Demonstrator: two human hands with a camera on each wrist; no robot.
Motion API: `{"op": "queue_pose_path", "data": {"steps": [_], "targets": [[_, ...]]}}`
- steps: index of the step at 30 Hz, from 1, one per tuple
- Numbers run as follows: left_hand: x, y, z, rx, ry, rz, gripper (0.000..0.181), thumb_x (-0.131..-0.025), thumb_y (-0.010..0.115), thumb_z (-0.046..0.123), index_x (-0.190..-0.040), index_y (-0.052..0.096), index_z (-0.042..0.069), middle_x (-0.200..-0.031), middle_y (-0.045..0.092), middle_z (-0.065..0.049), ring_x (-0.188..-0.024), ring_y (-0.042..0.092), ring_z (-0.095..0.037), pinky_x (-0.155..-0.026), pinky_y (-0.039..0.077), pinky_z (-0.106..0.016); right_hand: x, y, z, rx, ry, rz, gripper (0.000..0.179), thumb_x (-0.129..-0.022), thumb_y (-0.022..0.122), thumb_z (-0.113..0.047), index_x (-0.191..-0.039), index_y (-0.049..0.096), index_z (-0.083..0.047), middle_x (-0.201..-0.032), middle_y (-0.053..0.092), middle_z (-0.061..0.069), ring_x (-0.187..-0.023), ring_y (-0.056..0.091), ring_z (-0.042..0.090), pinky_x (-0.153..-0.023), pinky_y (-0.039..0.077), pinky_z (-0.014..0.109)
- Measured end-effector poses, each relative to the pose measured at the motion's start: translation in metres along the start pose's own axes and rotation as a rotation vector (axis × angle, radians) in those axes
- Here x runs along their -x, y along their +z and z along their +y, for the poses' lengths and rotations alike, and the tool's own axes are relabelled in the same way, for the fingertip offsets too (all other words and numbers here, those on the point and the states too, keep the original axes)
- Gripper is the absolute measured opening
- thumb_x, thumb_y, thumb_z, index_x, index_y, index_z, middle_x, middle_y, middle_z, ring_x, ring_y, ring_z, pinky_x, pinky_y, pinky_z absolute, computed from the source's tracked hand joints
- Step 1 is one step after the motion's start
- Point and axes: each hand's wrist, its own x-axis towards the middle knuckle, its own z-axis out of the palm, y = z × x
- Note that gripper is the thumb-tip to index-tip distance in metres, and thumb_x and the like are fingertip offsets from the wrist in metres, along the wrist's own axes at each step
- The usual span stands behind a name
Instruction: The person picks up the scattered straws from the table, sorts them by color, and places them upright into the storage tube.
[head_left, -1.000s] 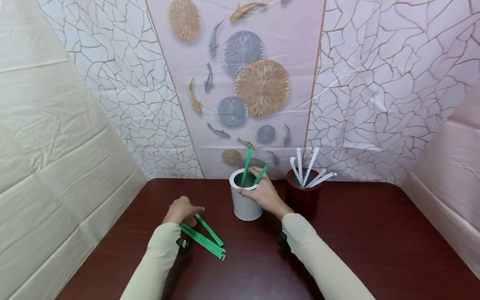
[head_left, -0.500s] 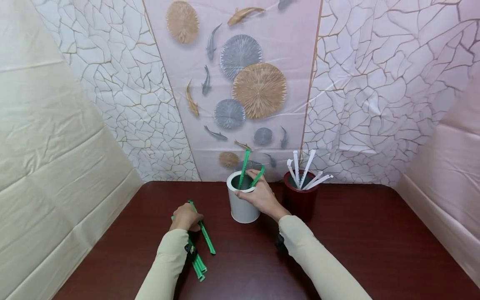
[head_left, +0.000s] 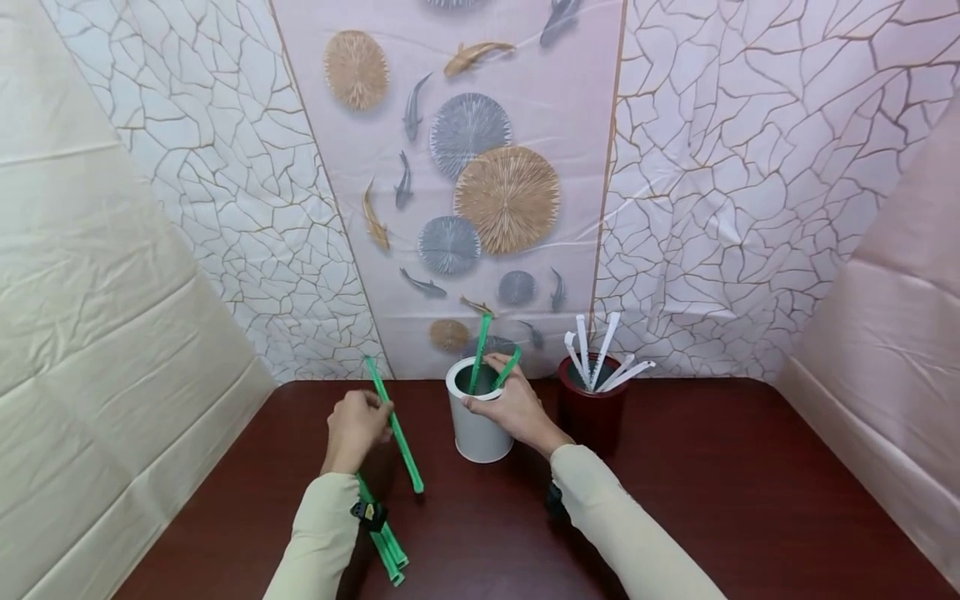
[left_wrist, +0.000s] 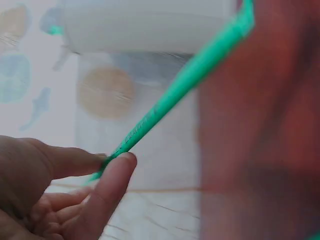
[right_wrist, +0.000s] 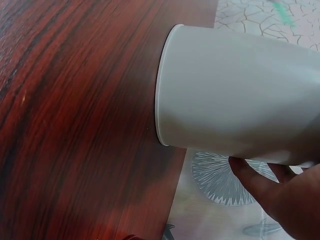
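Observation:
Between thumb and fingertips, my left hand [head_left: 351, 429] pinches a long green wrapped straw [head_left: 406, 451], held slanted over the table. Print shows along that straw [left_wrist: 172, 100] in the left wrist view. Several more green straws [head_left: 388, 550] lie beneath the left wrist, partly hidden by it. My right hand [head_left: 522, 410] grips the white can [head_left: 474, 433] near its rim from the right, thumb in front. Two green straws [head_left: 481, 346] lean inside that can. The right wrist view shows the can's base [right_wrist: 162, 90] upright on the table, with fingers [right_wrist: 255, 182] against its side.
A dark red can [head_left: 592, 417] holding several white wrapped straws [head_left: 600, 358] stands right of the white can, close to the right forearm. The brown wooden table [head_left: 720, 500] ends at a patterned cloth backdrop [head_left: 510, 275]. Pale cloth [head_left: 135, 350] hangs at both sides.
My left hand has picked one green straw off the table and raised it, while the other straws shifted toward the front. The right hand keeps its grip on the white can. The head view has tilted slightly.

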Motion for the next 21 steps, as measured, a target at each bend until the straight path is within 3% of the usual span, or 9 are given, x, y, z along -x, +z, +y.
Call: {"op": "queue_pose_path", "data": {"steps": [6, 8, 10, 13, 17, 21], "targets": [[0.0, -0.026, 0.058, 0.129, 0.216, 0.193, 0.018, -0.103, 0.07, 0.019, -0.112, 0.074, 0.003, -0.093, 0.08, -0.008, -0.069, 0.078, -0.025, -0.077, 0.062, -0.044, 0.001, -0.001, 0.001, 0.011, -0.007, 0.006, 0.082, -0.085, 0.085, -0.038, -0.155, 0.052, -0.009, -0.16, 0.041, 0.011, -0.143, 0.047, 0.035, -0.112, 0.043, 0.059], [0.001, -0.034, 0.077, 0.189, 0.299, 0.244, 0.022, -0.103, 0.071, 0.016, -0.119, 0.071, 0.002, -0.096, 0.079, -0.01, -0.07, 0.077, -0.025, -0.064, 0.062, -0.038, 0.001, -0.002, 0.0, 0.015, -0.007, 0.005, 0.082, -0.085, 0.085, -0.037, -0.155, 0.052, -0.009, -0.16, 0.041, 0.011, -0.143, 0.047, 0.035, -0.113, 0.042, 0.059], [0.002, -0.039, 0.094, 0.244, 0.386, 0.288, 0.027, -0.102, 0.072, 0.012, -0.125, 0.067, 0.0, -0.1, 0.078, -0.013, -0.071, 0.078, -0.026, -0.059, 0.062, -0.03, 0.001, -0.003, 0.0, 0.018, -0.01, 0.003, 0.083, -0.085, 0.085, -0.038, -0.155, 0.051, -0.009, -0.16, 0.04, 0.011, -0.144, 0.046, 0.035, -0.113, 0.042, 0.059], [0.003, -0.042, 0.113, 0.285, 0.498, 0.351, 0.031, -0.102, 0.072, 0.01, -0.129, 0.062, -0.001, -0.1, 0.078, -0.016, -0.072, 0.078, -0.026, -0.06, 0.061, -0.025, 0.0, -0.004, 0.0, 0.012, -0.018, 0.009, 0.082, -0.086, 0.085, -0.038, -0.155, 0.052, -0.009, -0.16, 0.041, 0.011, -0.144, 0.047, 0.035, -0.114, 0.042, 0.059], [0.001, -0.035, 0.126, 0.297, 0.591, 0.377, 0.021, -0.104, 0.068, 0.01, -0.122, 0.064, 0.0, -0.098, 0.078, -0.017, -0.072, 0.079, -0.024, -0.064, 0.063, -0.028, 0.0, -0.003, 0.0, -0.01, -0.011, 0.007, 0.083, -0.085, 0.086, -0.037, -0.155, 0.052, -0.009, -0.16, 0.041, 0.01, -0.144, 0.046, 0.035, -0.114, 0.041, 0.059], [-0.002, -0.019, 0.123, 0.265, 0.591, 0.336, 0.014, -0.104, 0.067, 0.01, -0.115, 0.066, 0.002, -0.096, 0.079, -0.015, -0.074, 0.079, -0.023, -0.066, 0.064, -0.036, 0.0, 0.0, -0.002, -0.022, -0.004, -0.004, 0.083, -0.086, 0.086, -0.039, -0.155, 0.052, -0.01, -0.16, 0.041, 0.009, -0.144, 0.046, 0.034, -0.114, 0.041, 0.06]]}}
